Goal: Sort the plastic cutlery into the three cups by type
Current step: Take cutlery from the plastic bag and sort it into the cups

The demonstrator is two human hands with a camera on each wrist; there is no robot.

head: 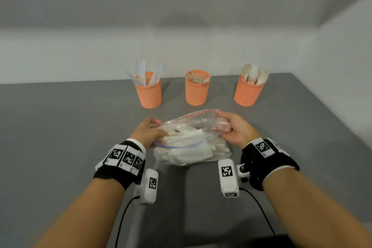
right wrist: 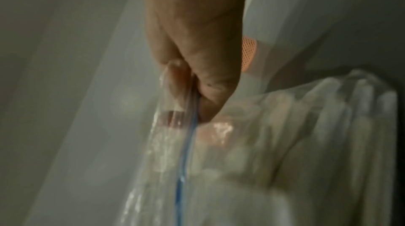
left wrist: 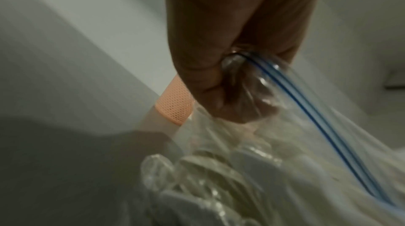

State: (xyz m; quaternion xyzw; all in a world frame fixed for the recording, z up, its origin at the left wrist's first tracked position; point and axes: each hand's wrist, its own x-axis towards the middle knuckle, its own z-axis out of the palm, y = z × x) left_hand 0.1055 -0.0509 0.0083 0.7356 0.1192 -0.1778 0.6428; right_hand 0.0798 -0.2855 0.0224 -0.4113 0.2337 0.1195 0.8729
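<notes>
Holding the clear zip bag of plastic cutlery near the bench's front edge, the left hand and right hand are each pinching its mouth, likely parting it to reach more pieces; three orange cups are standing along the far edge, already holding sorted pieces

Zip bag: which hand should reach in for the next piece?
Right, probably. The right hand pinches the zip bag only at the raised mouth edge, while the left hand grips the bunched corner, anchoring it.
</notes>
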